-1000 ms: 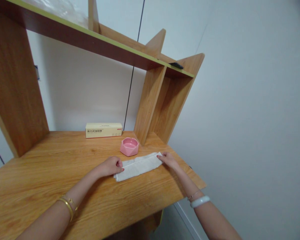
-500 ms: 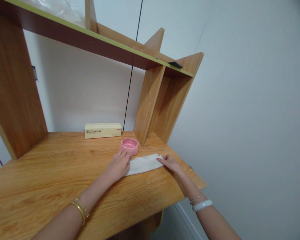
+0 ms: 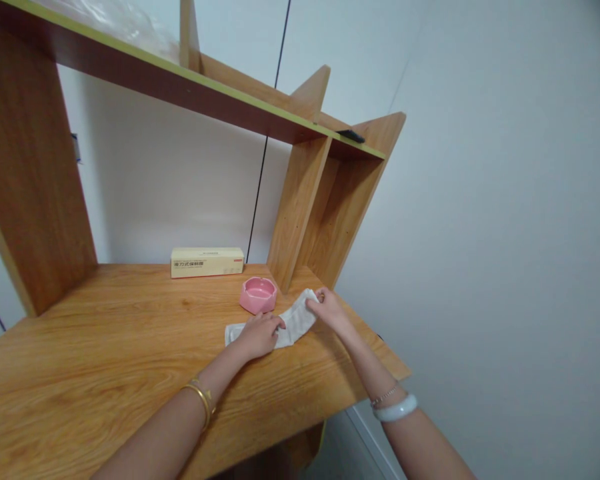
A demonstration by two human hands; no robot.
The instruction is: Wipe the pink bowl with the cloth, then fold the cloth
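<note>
A folded white cloth [image 3: 296, 323] lies in a long strip on the wooden desk, its right part lifted and bent upward. My right hand [image 3: 329, 309] pinches that raised right end between thumb and fingers. Across the middle of the strip lies my left hand [image 3: 261, 335], fingers curled down and closed on the cloth; the left end sticks out beyond it. Just behind my left hand stands a pink angular ashtray [image 3: 258, 295], its bowl facing up.
A cream-coloured long box [image 3: 207, 263] with printed lettering stands at the back of the desk [image 3: 105, 360]. Wooden shelves [image 3: 300, 213] rise behind, holding a clear plastic bag [image 3: 115, 27] and a dark flat object [image 3: 351, 135]. The desk's right edge runs beside a white wall.
My left hand has slid right, from the cloth's left end to its middle. My right hand has lifted the right end, bending the strip upward.
</note>
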